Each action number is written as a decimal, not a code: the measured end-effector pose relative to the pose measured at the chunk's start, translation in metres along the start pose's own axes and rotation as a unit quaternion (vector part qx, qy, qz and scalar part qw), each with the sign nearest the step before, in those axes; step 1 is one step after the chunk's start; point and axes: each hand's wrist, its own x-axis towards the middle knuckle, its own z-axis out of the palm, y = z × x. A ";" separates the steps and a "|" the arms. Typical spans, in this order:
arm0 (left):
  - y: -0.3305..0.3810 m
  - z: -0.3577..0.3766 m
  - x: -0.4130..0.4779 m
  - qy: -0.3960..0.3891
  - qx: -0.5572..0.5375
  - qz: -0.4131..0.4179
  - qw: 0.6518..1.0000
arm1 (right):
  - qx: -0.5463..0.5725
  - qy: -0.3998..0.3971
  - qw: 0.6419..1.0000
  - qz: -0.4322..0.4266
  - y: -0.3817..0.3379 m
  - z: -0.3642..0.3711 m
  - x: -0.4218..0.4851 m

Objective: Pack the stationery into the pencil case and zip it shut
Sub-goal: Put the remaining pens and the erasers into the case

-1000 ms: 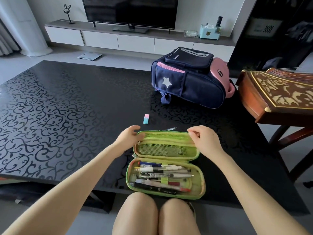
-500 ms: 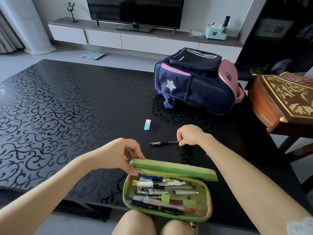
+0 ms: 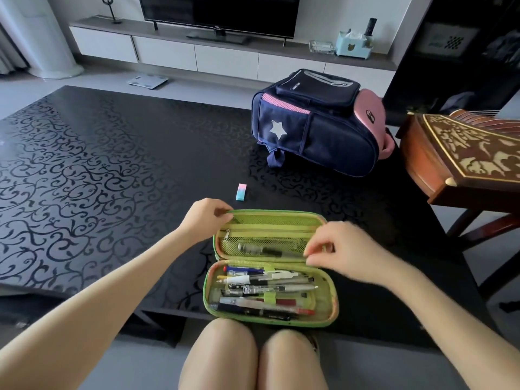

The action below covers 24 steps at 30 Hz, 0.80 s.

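No legible words or numbers anywhere.
- Television (image 3: 216, 12): small pale logo on lower bezel, too small to read.
- Backpack (image 3: 318, 133): white star on side; tiny white lettering on top pocket, blurred; dark round emblem on pink panel.
- Light blue box (image 3: 351, 45): bear-head silhouette.
- Pens (image 3: 264, 294) in pencil case (image 3: 333, 302): print unreadable.

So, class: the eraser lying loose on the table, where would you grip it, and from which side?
Probably best to pinch the eraser across its two long sides, coming straight down from above. It lies flat on the table, a small block with nothing touching it, just beyond the open pencil case.
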 end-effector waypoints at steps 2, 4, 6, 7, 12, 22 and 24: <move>-0.001 0.003 -0.001 0.016 0.001 -0.024 1.000 | -0.066 -0.016 0.998 -0.010 -0.005 0.030 -0.009; -0.001 0.004 -0.006 0.030 0.019 -0.018 0.999 | -0.100 0.003 0.995 -0.013 -0.009 0.055 -0.013; 0.003 0.003 -0.021 0.023 0.023 0.028 0.999 | -0.110 0.019 0.994 -0.014 -0.013 0.070 -0.013; 0.005 0.003 -0.031 0.018 0.032 0.069 0.997 | -0.106 0.026 0.994 -0.018 -0.013 0.075 -0.013; 0.008 0.009 -0.089 -0.080 0.096 0.175 0.977 | -0.073 0.113 0.991 -0.004 -0.004 0.073 -0.012; 0.000 0.015 -0.088 -0.100 0.117 0.154 0.976 | -0.024 0.046 0.998 0.039 -0.004 0.085 -0.003; -0.002 0.013 -0.085 -0.133 0.149 0.152 0.968 | -0.017 0.014 0.999 0.045 -0.007 0.077 0.000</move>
